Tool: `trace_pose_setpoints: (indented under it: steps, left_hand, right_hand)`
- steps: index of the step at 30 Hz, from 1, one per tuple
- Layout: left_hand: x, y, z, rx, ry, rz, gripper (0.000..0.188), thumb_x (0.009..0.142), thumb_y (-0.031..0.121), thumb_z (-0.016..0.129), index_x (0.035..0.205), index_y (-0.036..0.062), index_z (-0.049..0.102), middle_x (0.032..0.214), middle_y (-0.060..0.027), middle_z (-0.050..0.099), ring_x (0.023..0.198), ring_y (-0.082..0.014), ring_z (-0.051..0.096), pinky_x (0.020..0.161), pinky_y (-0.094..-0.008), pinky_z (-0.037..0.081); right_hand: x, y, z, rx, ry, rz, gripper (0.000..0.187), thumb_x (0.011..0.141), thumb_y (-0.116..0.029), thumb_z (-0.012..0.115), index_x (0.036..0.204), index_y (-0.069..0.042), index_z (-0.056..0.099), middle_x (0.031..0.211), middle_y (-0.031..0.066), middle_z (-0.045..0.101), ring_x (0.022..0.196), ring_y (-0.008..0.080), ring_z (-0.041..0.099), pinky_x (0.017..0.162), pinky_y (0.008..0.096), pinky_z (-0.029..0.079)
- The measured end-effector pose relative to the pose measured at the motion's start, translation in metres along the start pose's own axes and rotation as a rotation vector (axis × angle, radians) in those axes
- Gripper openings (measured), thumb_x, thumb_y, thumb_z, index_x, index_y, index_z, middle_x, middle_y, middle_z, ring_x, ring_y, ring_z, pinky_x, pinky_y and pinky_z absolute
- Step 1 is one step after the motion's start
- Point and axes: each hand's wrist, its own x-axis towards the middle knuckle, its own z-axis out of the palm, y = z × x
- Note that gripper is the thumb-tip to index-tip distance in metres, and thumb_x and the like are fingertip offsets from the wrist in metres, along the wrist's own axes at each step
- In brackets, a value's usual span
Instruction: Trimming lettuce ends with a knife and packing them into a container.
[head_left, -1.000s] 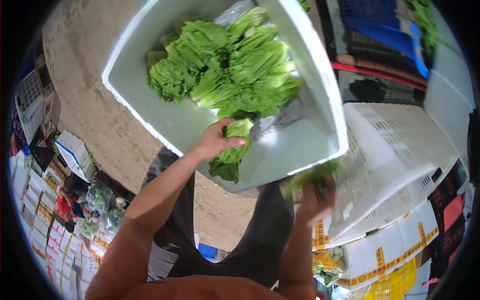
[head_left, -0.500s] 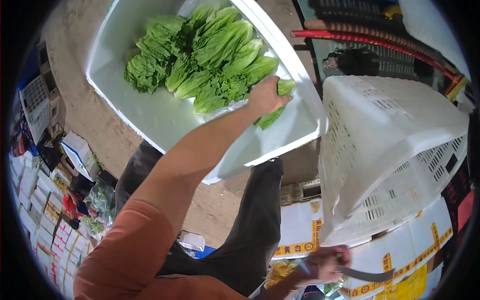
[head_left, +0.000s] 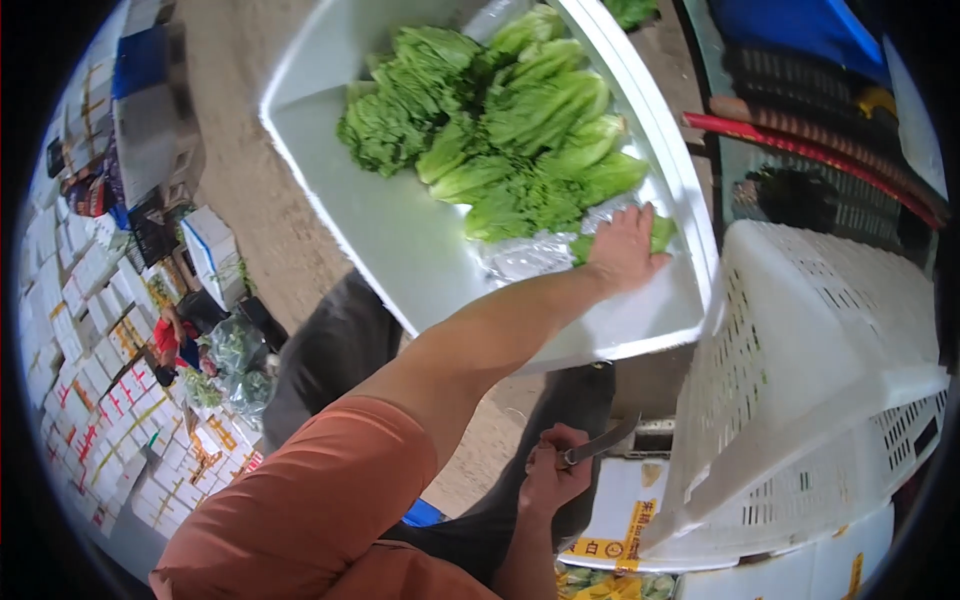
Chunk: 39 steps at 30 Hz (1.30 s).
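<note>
Inside the white foam box (head_left: 340, 230) several heads of green leaf lettuce (head_left: 540, 130) lie side by side. My left hand (head_left: 628, 248) reaches in and rests flat on a lettuce at the row's near right end, fingers spread. That lettuce is mostly hidden under the hand. Beside it, clear plastic wrap or bags (head_left: 530, 257) lie along the box floor. My right hand (head_left: 557, 470) is closed round the handle of a knife with a curved blade (head_left: 607, 440), held low in front of my leg, outside the box.
A white slotted plastic basket (head_left: 800, 380) lies tipped at the right, on white cartons (head_left: 615, 510) with yellow tape. Red and brown bars (head_left: 800, 145) stretch across the upper right. At the far left, a person in red (head_left: 175, 340) is near stacked white boxes (head_left: 90, 400).
My left hand has gone from gripping a lettuce to lying flat on it at the row's end. The knife in my right hand has moved left and up, toward the box. The view has shifted.
</note>
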Motion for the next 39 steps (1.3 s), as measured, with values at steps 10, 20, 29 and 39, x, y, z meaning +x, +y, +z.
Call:
trace_pose_setpoints:
  steps: [10,20,29,39]
  left_hand:
    - [0.015,-0.155,-0.137,-0.673,0.802,-0.379,0.033,0.077,0.027,0.064,0.087,-0.0041,0.057,0.084,-0.0193,0.058,0.076,-0.0291,0.057,0.071,-0.0372,0.045]
    - [0.105,-0.215,-0.261,-0.729,0.536,-0.880,0.093,0.062,0.042,0.079,0.127,-0.0018,0.029,0.119,-0.0221,0.049,0.101,-0.0343,0.055,0.083,-0.0513,0.046]
    - [-0.009,-0.147,-0.206,-0.646,0.527,0.036,0.067,0.068,0.019,0.071,0.119,-0.0059,0.036,0.107,-0.0189,0.053,0.096,-0.0238,0.056,0.083,-0.0355,0.049]
    - [0.007,-0.067,-0.052,-0.145,0.156,0.238,0.065,0.072,0.034,0.067,0.123,0.0008,0.044,0.104,-0.0192,0.045,0.097,-0.0344,0.049,0.083,-0.0413,0.045]
  right_hand:
    - [0.015,-0.011,0.030,0.151,0.017,0.195,0.017,0.076,0.006,0.051,0.090,-0.002,0.055,0.071,0.0033,0.053,0.047,0.0061,0.045,0.041,0.0182,0.034]
    - [0.020,-0.009,0.038,0.002,0.020,0.334,0.017,0.076,0.003,0.059,0.093,0.002,0.059,0.071,-0.0028,0.052,0.060,0.0009,0.040,0.055,0.0147,0.033]
    - [0.024,-0.001,0.044,0.057,-0.004,0.316,0.018,0.076,0.003,0.058,0.094,0.001,0.059,0.073,-0.0016,0.055,0.064,0.0024,0.044,0.060,0.0171,0.038]
    - [0.025,-0.010,0.038,0.107,-0.019,0.426,0.016,0.078,0.004,0.056,0.093,0.000,0.058,0.070,-0.0013,0.054,0.057,0.0027,0.045,0.052,0.0171,0.037]
